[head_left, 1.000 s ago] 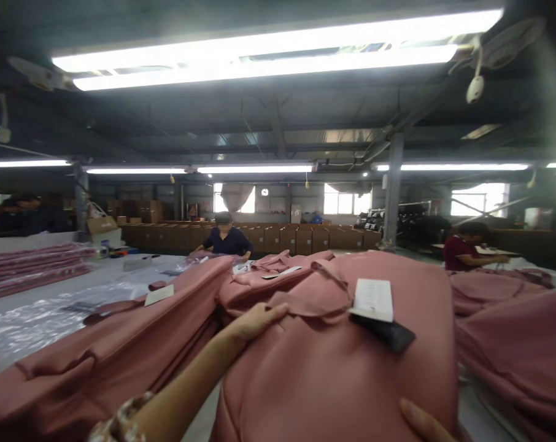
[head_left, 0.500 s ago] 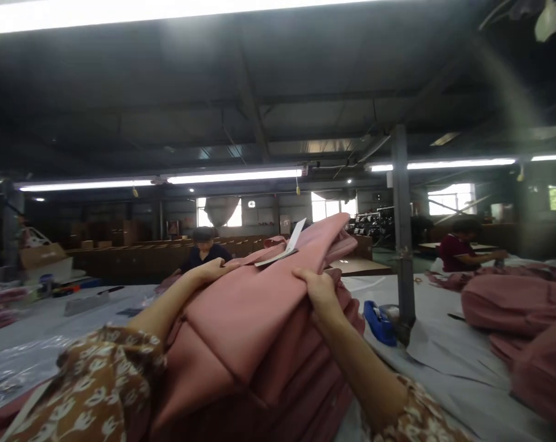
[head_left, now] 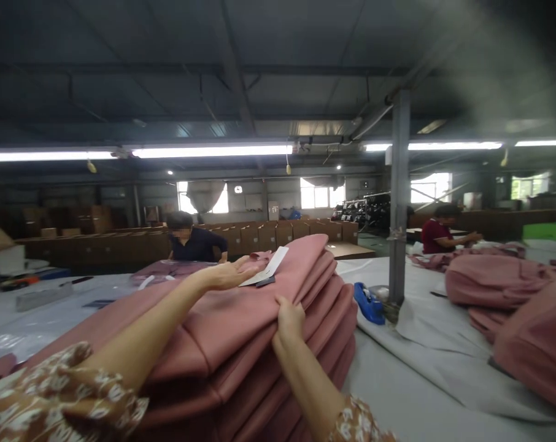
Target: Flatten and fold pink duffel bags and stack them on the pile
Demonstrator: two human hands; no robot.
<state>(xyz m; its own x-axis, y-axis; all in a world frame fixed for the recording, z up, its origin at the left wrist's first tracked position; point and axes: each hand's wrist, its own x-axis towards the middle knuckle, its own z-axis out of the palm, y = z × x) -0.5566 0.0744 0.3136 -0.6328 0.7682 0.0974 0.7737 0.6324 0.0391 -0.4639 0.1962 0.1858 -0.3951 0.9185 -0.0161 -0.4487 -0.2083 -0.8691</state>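
In front of me rises a stack of pink bags (head_left: 324,331), soft and laid flat one on another. My right hand (head_left: 291,319) pinches the right edge of the top pink bag (head_left: 241,319), thumb above and fingers curled beneath. Across that bag's far side reaches my left hand (head_left: 227,274), its fingers stretched out beside a small pink strap loop (head_left: 256,260); their tips are partly hidden. A white paper tag (head_left: 274,264) and a small dark tag (head_left: 265,281) lie on the bag close to those fingers.
A blue tape dispenser (head_left: 369,304) stands right of the stack, by a grey post (head_left: 399,202). More pink bags (head_left: 503,279) lie at the right. Clear plastic (head_left: 15,334) covers the left table. Two co-workers (head_left: 193,242) sit beyond, before cardboard boxes (head_left: 278,233).
The top bag, earlier lifted and tilted, now lies lower on the stack. My left hand has moved from its far left edge towards the strap loop, and the view has dipped.
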